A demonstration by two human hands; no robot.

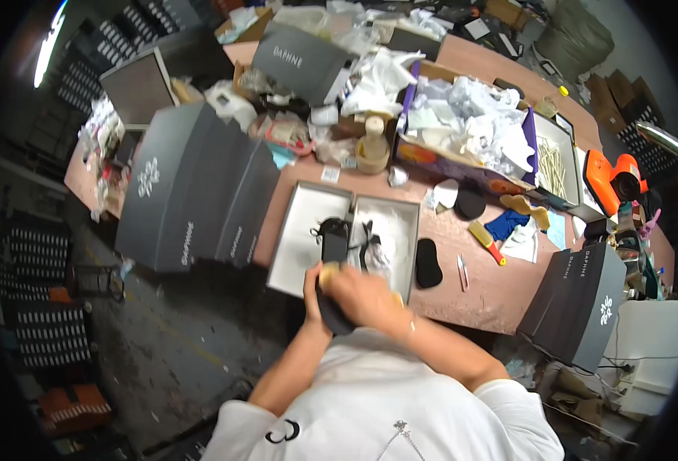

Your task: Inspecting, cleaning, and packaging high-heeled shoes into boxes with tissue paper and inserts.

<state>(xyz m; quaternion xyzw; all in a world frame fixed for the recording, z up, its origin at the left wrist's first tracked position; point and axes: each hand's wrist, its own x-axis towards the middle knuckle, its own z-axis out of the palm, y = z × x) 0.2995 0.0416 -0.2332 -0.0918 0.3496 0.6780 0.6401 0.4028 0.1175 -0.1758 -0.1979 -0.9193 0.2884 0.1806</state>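
Close to my body, my left hand is wrapped round a black shoe, most of which my hands hide. My right hand is closed over the top of it, fingers bent and slightly blurred. A tan piece peeks out by its fingertips; its kind is hidden. Just beyond my hands lies an open grey shoe box. Inside it are a black strappy sandal and crumpled white tissue paper. A black insole-shaped pad rests right of the box.
Stacked dark shoe boxes stand left and right. A purple carton of crumpled paper sits behind, beside a box of thin sticks. A yellow-and-red brush, a slim pen-like tool and an orange device lie right.
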